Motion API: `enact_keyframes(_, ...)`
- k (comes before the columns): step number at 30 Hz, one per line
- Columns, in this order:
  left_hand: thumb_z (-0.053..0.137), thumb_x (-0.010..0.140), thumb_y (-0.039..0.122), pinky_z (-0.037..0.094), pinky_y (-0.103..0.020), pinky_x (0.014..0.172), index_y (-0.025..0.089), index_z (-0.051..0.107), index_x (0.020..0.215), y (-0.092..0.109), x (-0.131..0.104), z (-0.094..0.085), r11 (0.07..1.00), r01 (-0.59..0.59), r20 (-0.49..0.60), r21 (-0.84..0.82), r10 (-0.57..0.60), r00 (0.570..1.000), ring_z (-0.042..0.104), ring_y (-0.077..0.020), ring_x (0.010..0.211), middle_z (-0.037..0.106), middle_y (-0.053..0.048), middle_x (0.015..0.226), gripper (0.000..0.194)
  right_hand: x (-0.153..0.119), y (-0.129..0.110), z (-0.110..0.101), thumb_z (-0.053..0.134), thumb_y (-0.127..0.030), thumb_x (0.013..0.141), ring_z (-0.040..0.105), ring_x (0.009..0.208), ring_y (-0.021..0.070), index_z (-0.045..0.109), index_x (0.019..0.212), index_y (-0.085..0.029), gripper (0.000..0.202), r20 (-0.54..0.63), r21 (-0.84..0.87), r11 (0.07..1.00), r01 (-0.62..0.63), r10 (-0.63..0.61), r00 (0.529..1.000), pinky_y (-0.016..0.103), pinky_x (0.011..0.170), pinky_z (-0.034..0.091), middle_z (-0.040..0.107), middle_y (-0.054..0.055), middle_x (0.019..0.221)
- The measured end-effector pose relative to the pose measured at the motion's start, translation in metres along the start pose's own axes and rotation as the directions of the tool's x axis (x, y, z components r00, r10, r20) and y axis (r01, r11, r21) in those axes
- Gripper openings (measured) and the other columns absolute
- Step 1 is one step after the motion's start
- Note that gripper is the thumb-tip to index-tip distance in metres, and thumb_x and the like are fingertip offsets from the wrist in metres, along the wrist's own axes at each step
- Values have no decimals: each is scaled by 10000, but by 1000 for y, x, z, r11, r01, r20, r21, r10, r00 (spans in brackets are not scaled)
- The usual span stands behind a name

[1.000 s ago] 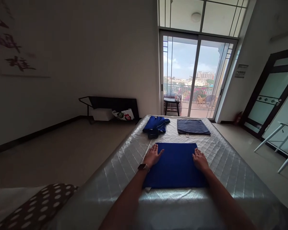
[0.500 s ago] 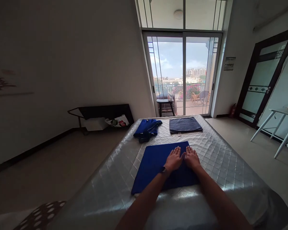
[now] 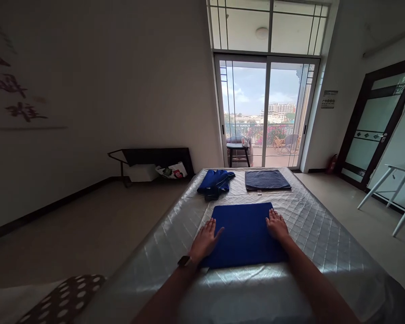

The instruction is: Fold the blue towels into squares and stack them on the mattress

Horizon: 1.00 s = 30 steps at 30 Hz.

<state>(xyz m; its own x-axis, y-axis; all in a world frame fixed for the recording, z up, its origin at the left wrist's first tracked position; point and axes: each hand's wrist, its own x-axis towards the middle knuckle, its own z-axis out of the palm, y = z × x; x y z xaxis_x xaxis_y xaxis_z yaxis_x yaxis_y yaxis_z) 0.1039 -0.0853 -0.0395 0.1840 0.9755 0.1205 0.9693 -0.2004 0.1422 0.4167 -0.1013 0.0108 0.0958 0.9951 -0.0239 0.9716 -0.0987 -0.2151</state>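
Observation:
A flat blue cloth, roughly rectangular, lies on the quilted silvery surface. My left hand, with a dark watch at the wrist, rests over its left edge, fingers stretched out and thumb spread. On the cloth's right edge lies my right hand, its fingers flat and pointing away from me. Neither hand grips anything. Beyond the cloth, a crumpled dark blue garment sits at the left. A folded grey-blue cloth lies flat at the far right, with a small white tag at its near edge.
A dark low frame with a white box stands by the left wall. Glass sliding doors are straight ahead. At the right is a white-legged table. A brown dotted fabric shows at bottom left.
My left hand has moved left from the middle of the blue cloth to its left edge. The right hand is now slightly farther right, at the right edge. The view has shifted a little.

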Motion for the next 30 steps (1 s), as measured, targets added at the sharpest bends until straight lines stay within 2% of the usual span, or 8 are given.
enact_keyframes(3,114,951,689,235,-451,1202,40,305,1527,-15,-12,-2,1000,19,-17,-2,-19,1000,253,-283,1494,272,-185,1602,888,-3,-3,-7,214,-335,1009,161,1514,184,221,1563,-61,618,17,-16,1000,-9,9,1000,354,1209,98,224,119,1625)
enact_keyframes(8,110,939,709,217,-463,1209,53,322,1522,-4,-16,-8,1000,21,-34,-4,-21,999,258,-291,1492,297,-182,1595,902,-22,-5,-18,212,-319,1012,158,1515,207,224,1560,-53,608,44,-51,999,-5,7,999,389,1218,83,225,113,1623)
enact_keyframes(15,86,935,709,214,-442,1215,56,325,1524,-1,-17,-11,999,39,-29,-27,-40,999,261,-277,1493,296,-169,1599,912,-71,6,0,211,-371,1021,166,1514,211,239,1566,-106,607,37,-52,997,49,-47,998,428,1213,119,233,108,1620)
enact_keyframes(20,69,934,701,217,-467,1213,57,326,1524,-8,-15,-11,999,41,-27,24,-41,999,266,-286,1490,307,-171,1595,910,-81,8,3,206,-382,1020,145,1518,207,214,1568,-79,626,14,-14,999,39,-38,999,416,1215,127,226,124,1621)
enact_keyframes(22,78,933,702,204,-482,1215,40,315,1524,-3,-13,-13,997,57,-43,47,-55,998,248,-304,1495,301,-183,1594,919,-82,8,2,209,-381,1019,138,1519,207,205,1568,-71,630,24,-1,999,33,-33,999,409,1217,121,225,128,1620)
enact_keyframes(25,91,944,683,190,-479,1222,34,312,1526,32,-10,-17,999,-12,-58,32,14,998,206,-313,1506,281,-178,1604,899,-83,7,0,212,-379,1018,118,1522,207,192,1570,-70,633,48,7,999,34,-34,998,404,1219,104,211,125,1623)
enact_keyframes(27,91,965,645,186,-455,1229,57,328,1526,75,-10,-17,988,-157,-50,6,157,986,187,-289,1513,276,-153,1613,847,-84,7,-1,200,-381,1020,108,1524,210,189,1570,-67,633,60,11,999,35,-36,998,405,1220,96,196,119,1628)
enact_keyframes(30,109,989,603,187,-430,1235,89,351,1522,149,-10,-11,934,-356,-26,-35,355,934,209,-254,1510,293,-138,1610,779,-85,7,-3,189,-359,1020,112,1523,209,192,1572,-76,620,74,5,999,38,-38,997,401,1220,88,188,109,1633)
